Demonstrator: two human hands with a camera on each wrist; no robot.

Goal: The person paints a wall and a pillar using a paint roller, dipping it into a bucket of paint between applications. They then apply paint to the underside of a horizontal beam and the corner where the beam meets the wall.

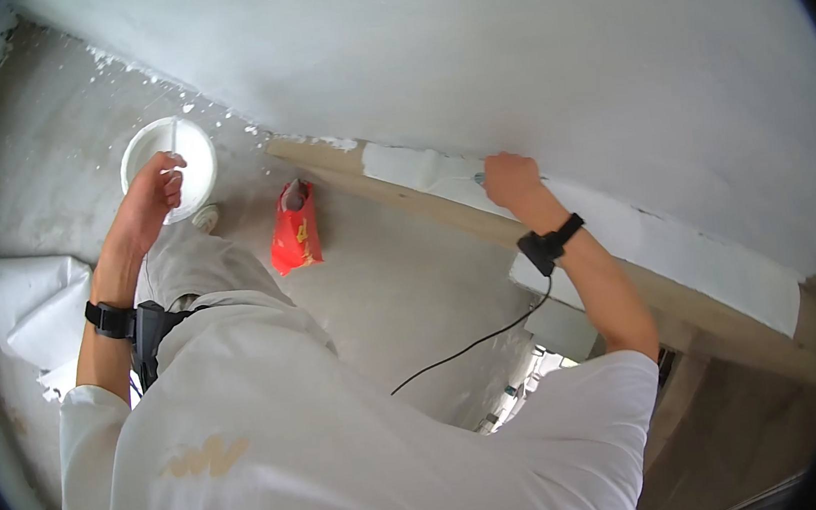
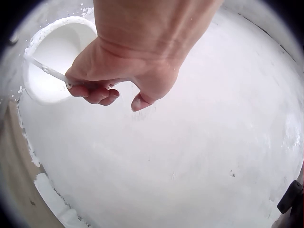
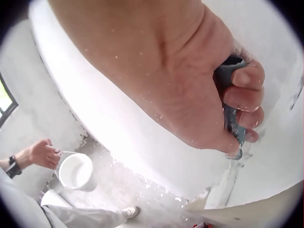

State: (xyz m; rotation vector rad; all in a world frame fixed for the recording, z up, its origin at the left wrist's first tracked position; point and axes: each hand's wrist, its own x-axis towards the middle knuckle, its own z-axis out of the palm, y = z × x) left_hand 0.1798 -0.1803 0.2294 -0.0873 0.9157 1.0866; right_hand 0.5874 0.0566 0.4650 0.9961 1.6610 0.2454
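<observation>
Head, left hand point(image 1: 154, 188) grips bucket point(image 1: 198, 153), bag point(image 1: 295, 233) lettering illegible

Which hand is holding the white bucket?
The left hand: its fingers curl round the thin handle of the white bucket. The right hand instead holds a blue-grey tool handle against the white wall.

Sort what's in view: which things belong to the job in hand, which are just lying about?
In use: white plastic bucket; grey-blue tool handle, held against white wall.
Lying about: red plastic bag; crumpled white sheet.
</observation>
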